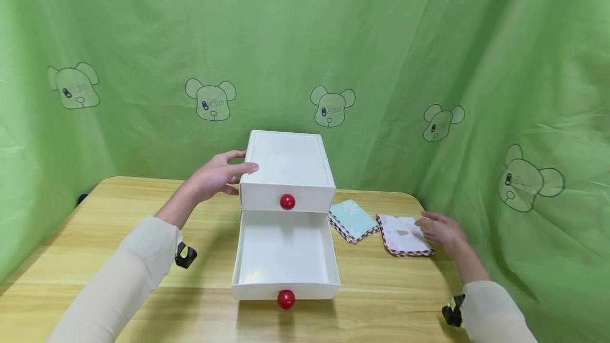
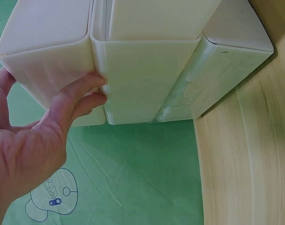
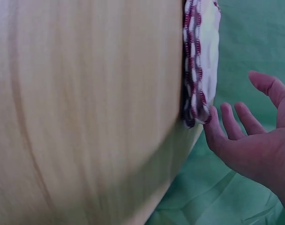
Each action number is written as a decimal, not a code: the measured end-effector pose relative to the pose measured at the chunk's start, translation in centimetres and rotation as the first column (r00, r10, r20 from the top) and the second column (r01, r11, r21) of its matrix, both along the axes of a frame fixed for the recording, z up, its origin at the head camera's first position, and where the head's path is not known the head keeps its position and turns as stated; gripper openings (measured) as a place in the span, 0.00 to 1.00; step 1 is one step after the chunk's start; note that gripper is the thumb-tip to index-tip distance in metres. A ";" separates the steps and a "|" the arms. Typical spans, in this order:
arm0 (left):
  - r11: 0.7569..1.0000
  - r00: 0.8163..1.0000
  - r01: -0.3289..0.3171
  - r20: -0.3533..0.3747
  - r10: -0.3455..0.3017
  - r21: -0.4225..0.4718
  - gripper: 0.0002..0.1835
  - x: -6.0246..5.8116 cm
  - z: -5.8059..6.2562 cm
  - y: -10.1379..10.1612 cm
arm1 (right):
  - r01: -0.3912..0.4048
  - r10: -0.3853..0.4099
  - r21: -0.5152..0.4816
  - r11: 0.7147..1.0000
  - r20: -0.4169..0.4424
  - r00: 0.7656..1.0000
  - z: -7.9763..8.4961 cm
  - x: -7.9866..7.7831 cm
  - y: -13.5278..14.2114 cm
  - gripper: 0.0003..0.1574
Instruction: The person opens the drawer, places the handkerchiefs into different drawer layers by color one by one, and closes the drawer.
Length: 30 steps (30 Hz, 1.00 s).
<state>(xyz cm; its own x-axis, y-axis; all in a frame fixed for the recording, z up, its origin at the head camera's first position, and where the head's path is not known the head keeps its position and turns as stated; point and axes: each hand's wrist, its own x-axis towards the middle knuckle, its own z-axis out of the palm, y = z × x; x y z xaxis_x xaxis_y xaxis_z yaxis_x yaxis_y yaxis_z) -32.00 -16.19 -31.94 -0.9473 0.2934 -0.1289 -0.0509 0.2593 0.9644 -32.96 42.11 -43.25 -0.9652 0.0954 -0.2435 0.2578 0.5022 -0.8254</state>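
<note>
A white drawer cabinet (image 1: 288, 158) with red knobs stands on the table. Its pulled-out drawer (image 1: 259, 291) shows a bare white floor. In the left wrist view three stacked sections appear, and the drawer juts from the middle one. My left hand (image 1: 216, 176) rests against the upper left side, one digit on the top edge and other fingers (image 2: 88, 84) touching the side wall. At the right, my right hand (image 1: 443, 233) hovers by the right edge of a folded pinkish-white cloth (image 1: 397, 229); in the right wrist view its fingers spread loosely beside the cloth's checked border (image 3: 194, 70).
A folded light-blue cloth (image 1: 351, 217) with a checked border lies between the cabinet and the pinkish one. Green curtain (image 1: 286, 41) with bear-head prints hangs behind and along the sides of the wooden table (image 1: 381, 300).
</note>
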 end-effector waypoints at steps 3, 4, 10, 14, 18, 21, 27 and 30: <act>1.000 1.000 -0.001 0.001 0.001 0.003 0.50 0.0 0.0 0.1 | 0.006 -0.006 0.006 1.000 0.007 1.000 -0.5 -0.1 0.2 0.52; 1.000 1.000 -0.001 0.001 0.001 0.002 0.50 0.1 0.0 0.1 | 0.010 -0.010 0.007 1.000 0.010 1.000 -0.7 -0.2 0.2 0.53; 1.000 1.000 -0.005 0.003 0.005 0.000 0.49 0.2 0.0 0.0 | 0.009 -0.010 0.042 0.999 0.026 1.000 -1.6 -0.5 0.4 0.53; 1.000 1.000 -0.009 0.000 0.009 0.002 0.49 0.2 0.0 0.0 | 0.020 -0.023 0.099 0.995 0.030 0.999 -2.0 -0.5 0.5 0.54; 1.000 1.000 -0.004 -0.003 0.004 0.004 0.50 0.2 0.1 -0.1 | 0.051 -0.056 0.128 0.990 0.036 0.998 -2.2 -0.6 0.4 0.56; 1.000 1.000 -0.003 -0.002 0.003 0.005 0.50 0.2 0.1 0.0 | 0.064 -0.068 0.114 0.991 0.033 0.997 -2.4 -0.5 0.6 0.57; 1.000 1.000 -0.012 -0.006 0.012 -0.013 0.49 0.2 0.0 -0.1 | 0.044 -0.045 0.105 0.994 0.006 0.999 -2.8 -0.4 0.6 0.55; 1.000 1.000 -0.013 -0.008 0.013 -0.020 0.49 0.3 0.0 -0.1 | 0.033 -0.032 0.128 0.991 -0.010 0.999 -3.0 -0.4 0.7 0.53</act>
<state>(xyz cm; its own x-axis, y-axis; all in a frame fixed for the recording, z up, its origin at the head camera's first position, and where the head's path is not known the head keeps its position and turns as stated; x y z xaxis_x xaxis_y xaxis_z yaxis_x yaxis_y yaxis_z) -31.74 -16.29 -31.91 -0.9519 0.2787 -0.1274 -0.0470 0.2781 0.9594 -33.35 42.84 -46.24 -0.9629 0.1570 -0.2195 0.2696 0.5950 -0.7572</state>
